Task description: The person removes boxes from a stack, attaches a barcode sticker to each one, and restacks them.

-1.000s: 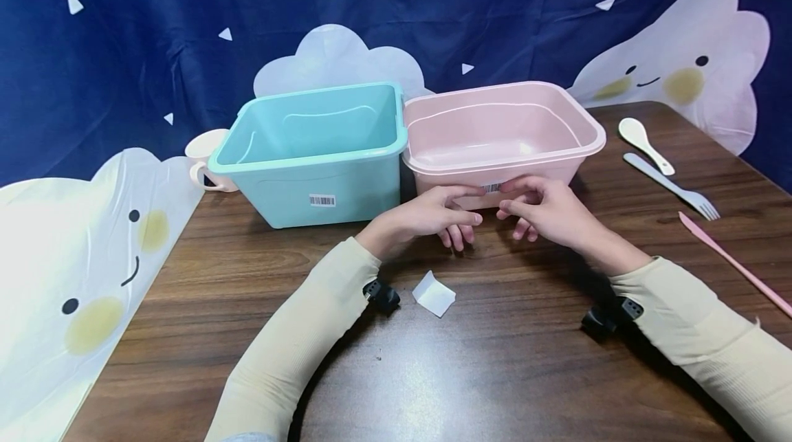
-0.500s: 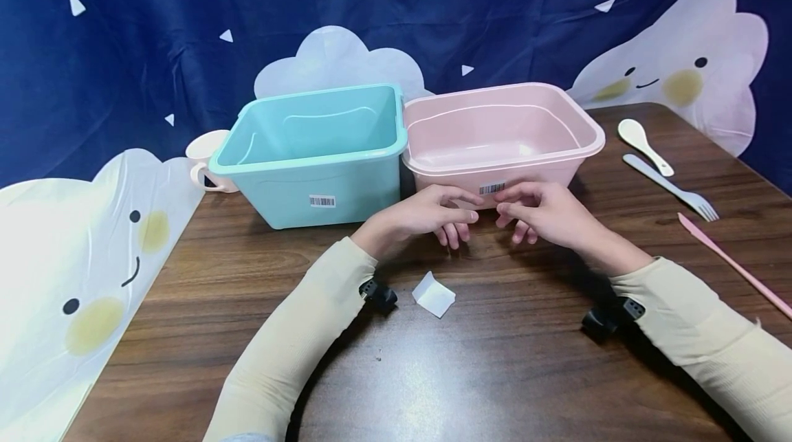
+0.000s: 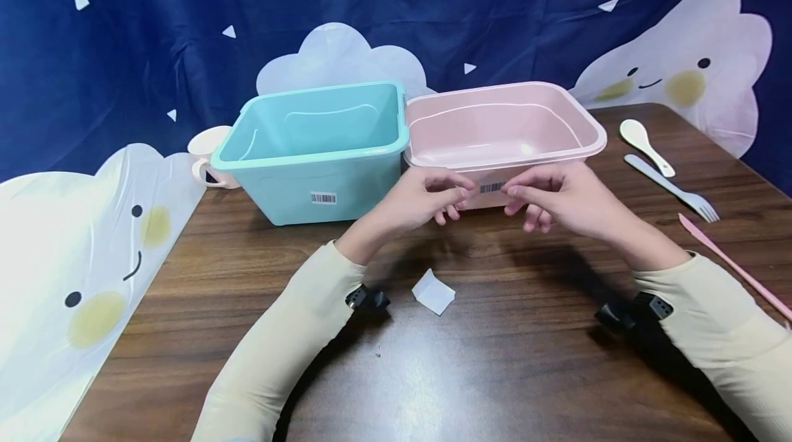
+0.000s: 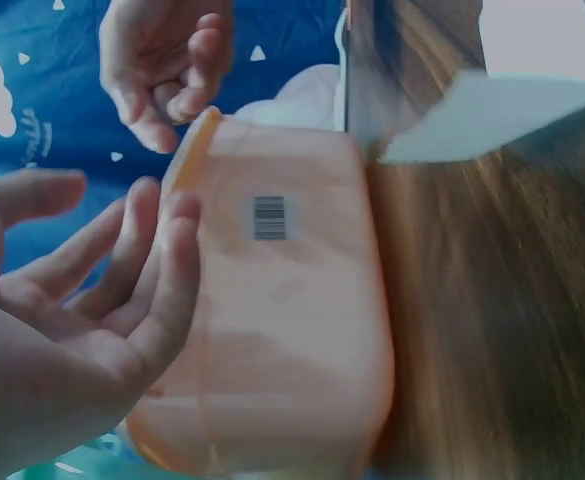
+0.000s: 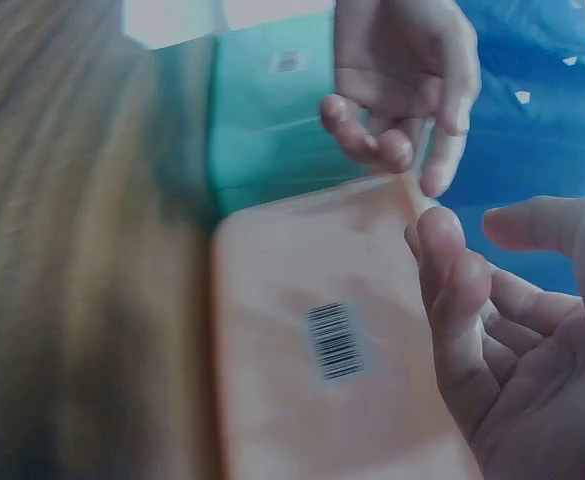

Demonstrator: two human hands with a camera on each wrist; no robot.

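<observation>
Both hands are raised in front of the pink bin (image 3: 538, 182), one on either side of its barcode label (image 3: 491, 188). My left hand (image 3: 421, 198) has loosely bent fingers with nothing between them. My right hand (image 3: 563, 194) faces it, its fingers likewise loose and holding nothing. In the left wrist view a gap shows between the left thumb and the other fingers (image 4: 177, 280). The right wrist view shows the right thumb apart from its fingers too. Left of the pink bin, and against it, stands a turquoise bin (image 3: 278, 188). The insides of both bins show no contents.
A small folded white paper (image 3: 433, 292) lies on the wooden table (image 3: 495, 373) before the hands. A pale pink mug (image 3: 210, 146) stands behind the turquoise bin's left end. At the right lie a white spoon (image 3: 646, 146), a pale fork (image 3: 671, 186) and a pink knife (image 3: 730, 263).
Both hands have lifted and drawn back from the pink bin's front, moving slightly apart, and the barcode label between them is uncovered. The bins and cutlery have not moved.
</observation>
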